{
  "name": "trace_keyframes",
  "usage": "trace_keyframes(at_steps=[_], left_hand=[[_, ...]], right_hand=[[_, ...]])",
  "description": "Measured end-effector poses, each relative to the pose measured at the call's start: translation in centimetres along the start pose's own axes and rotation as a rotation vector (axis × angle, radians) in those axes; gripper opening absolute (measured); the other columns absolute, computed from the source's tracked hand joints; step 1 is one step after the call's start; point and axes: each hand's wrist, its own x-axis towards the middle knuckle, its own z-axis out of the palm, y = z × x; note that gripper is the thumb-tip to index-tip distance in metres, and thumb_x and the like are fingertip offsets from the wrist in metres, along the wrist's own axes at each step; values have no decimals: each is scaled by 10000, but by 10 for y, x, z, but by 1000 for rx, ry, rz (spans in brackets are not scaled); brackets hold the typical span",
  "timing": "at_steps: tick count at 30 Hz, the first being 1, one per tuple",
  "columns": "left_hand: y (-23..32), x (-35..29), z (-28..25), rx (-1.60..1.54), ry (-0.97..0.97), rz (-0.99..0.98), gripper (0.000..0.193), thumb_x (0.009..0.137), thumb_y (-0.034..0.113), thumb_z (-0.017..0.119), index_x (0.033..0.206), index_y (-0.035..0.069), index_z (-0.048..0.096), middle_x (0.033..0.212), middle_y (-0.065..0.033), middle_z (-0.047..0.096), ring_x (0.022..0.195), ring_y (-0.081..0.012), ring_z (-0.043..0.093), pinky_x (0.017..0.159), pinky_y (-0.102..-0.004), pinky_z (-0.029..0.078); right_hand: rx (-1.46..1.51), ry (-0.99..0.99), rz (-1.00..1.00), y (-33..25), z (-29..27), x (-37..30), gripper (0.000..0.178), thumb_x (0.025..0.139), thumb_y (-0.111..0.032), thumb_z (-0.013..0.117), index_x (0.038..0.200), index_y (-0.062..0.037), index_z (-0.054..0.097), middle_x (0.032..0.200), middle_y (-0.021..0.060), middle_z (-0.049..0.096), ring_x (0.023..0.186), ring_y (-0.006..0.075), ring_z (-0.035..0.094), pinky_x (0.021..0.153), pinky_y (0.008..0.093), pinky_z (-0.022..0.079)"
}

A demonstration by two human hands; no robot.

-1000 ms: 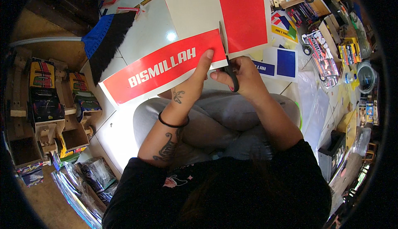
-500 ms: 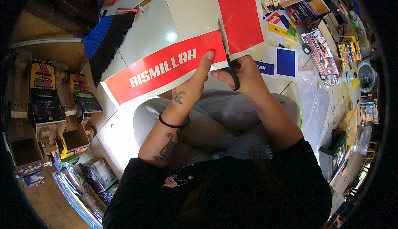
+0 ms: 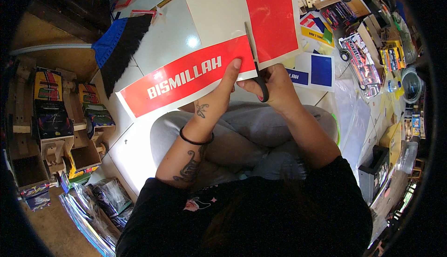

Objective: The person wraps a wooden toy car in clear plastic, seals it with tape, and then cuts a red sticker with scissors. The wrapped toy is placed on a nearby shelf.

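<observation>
A white sticker sheet (image 3: 212,8) with a long red lettered strip (image 3: 186,78) and a red block (image 3: 271,22) is held up before me. My left hand (image 3: 223,85) pinches the strip's lower right edge, thumb on top, fingers hidden beneath. Black-handled scissors (image 3: 263,87) are in my right hand (image 3: 275,87), with thumb and fingers at the loops. Their blades point away from me, between the strip and the red block, where the sheet is slit from its near edge. The lower blade is hidden under the sheet.
A blue broom head with black bristles (image 3: 123,47) lies at the left. Wooden toy trucks (image 3: 53,113) stand beyond my left arm. More toy trucks (image 3: 358,64), sticker sheets (image 3: 321,68) and clear plastic (image 3: 351,113) lie on the right. White floor tiles (image 3: 174,24) show ahead.
The sheet has shifted very slightly to the right, and both hands keep the same hold. The scissors stay in nearly the same place in the slit.
</observation>
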Motion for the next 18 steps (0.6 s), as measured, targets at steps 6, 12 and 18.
trace_keyframes(at_steps=[6,12,18], left_hand=[[1,0,0,13,-3,7,240,825,284,714,819,66,613,615,6,562,483,-66,491,441,-208,375],[0,-1,-1,19,-11,-21,246,825,287,713,818,63,610,623,-1,568,490,-69,495,446,-212,381],[-2,17,-11,109,137,-44,211,827,222,713,868,35,622,746,-27,620,588,-108,559,503,-245,439]], right_hand=[[-24,9,18,0,0,-1,385,680,-144,794,1004,-20,628,824,57,669,713,106,622,651,251,484],[4,19,26,4,2,-1,365,679,-138,792,983,-11,634,781,48,664,676,91,607,614,244,472],[-215,-178,152,0,-6,4,397,670,-276,817,897,-20,614,738,30,625,686,93,584,604,245,449]])
